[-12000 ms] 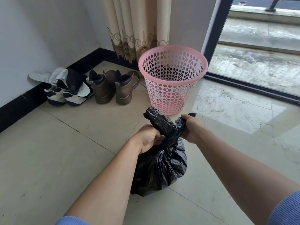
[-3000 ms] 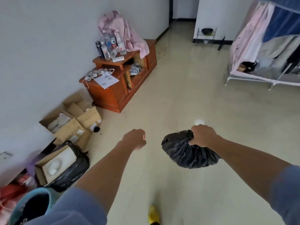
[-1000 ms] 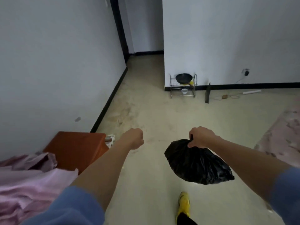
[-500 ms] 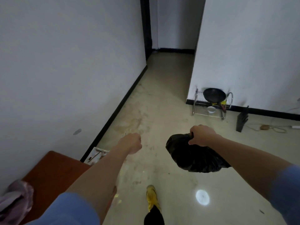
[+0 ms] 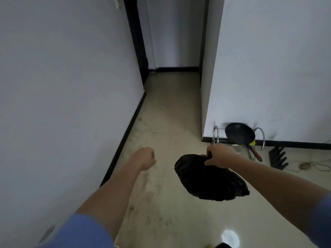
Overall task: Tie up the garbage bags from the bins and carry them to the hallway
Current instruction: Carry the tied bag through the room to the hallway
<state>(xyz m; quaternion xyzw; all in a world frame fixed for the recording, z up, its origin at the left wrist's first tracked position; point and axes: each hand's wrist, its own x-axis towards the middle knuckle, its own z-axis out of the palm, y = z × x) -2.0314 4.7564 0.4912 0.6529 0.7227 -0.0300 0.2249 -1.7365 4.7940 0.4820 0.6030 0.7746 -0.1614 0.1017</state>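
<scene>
A tied black garbage bag (image 5: 209,179) hangs above the floor at centre right, gripped at its knotted top by my right hand (image 5: 219,156). My left hand (image 5: 146,157) is a closed fist with nothing in it, held out to the left of the bag and apart from it. Straight ahead a narrow hallway (image 5: 172,97) runs between two white walls to a dark baseboard at its far end.
The left wall (image 5: 62,95) runs close beside my left arm. At the right wall's corner (image 5: 206,86) stands a wire rack (image 5: 217,135) holding a black pan (image 5: 240,134). A black stand (image 5: 278,158) and cords lie on the floor further right.
I have walked forward toward the hallway; the wooden cabinet has dropped out of view and the pan rack is nearer. The bag stays in my right hand, my left stays a fist.
</scene>
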